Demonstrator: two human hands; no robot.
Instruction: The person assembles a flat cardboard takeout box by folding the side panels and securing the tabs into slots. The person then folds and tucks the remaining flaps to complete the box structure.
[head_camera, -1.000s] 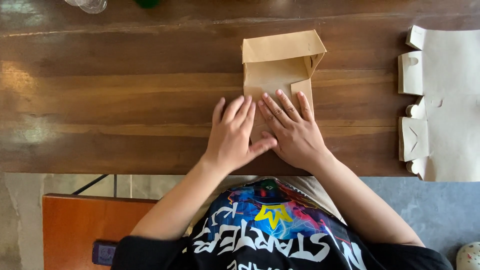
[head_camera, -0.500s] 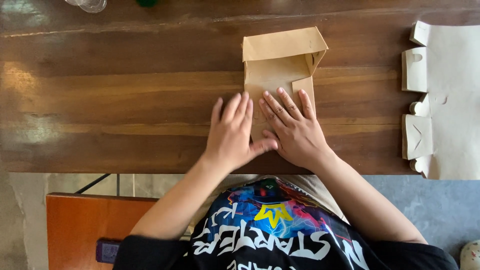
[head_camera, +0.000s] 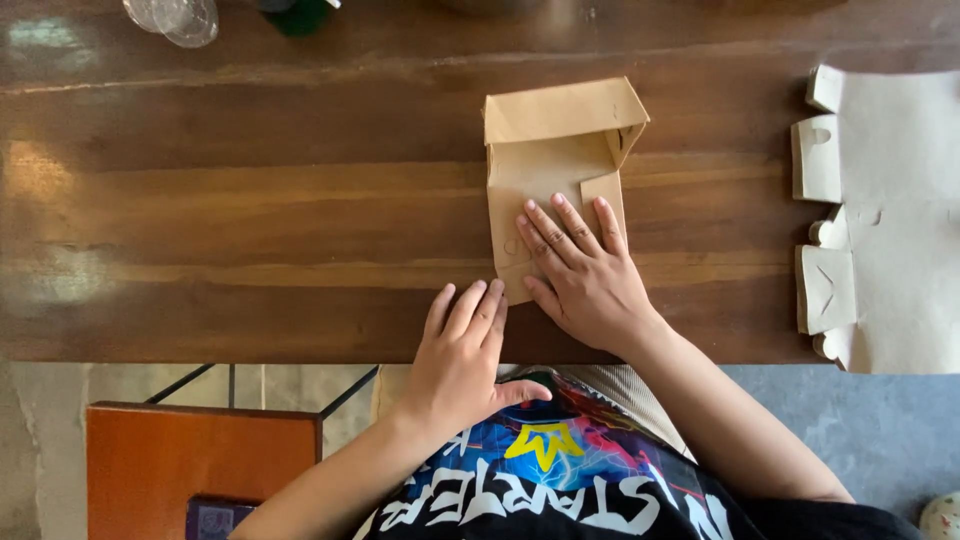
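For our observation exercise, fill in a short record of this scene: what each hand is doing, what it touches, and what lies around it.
Left hand: left hand lies flat, palm down, at the near edge of the wooden table, off the card.
Right hand: right hand presses flat, fingers spread, on the brown cardboard box.
Box state: partly folded, far flap raised.
To the right: stack of flat unfolded box blanks.
Far edge: clear glass.
Below the table: orange-brown stool.

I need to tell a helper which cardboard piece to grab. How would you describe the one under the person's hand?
On the dark wooden table, look near the middle, just ahead of the person. The brown cardboard piece lies there, its far end folded up, with the right hand flat on it. Unlike the pale flat cutouts at the table's right edge, it is brown and partly folded.
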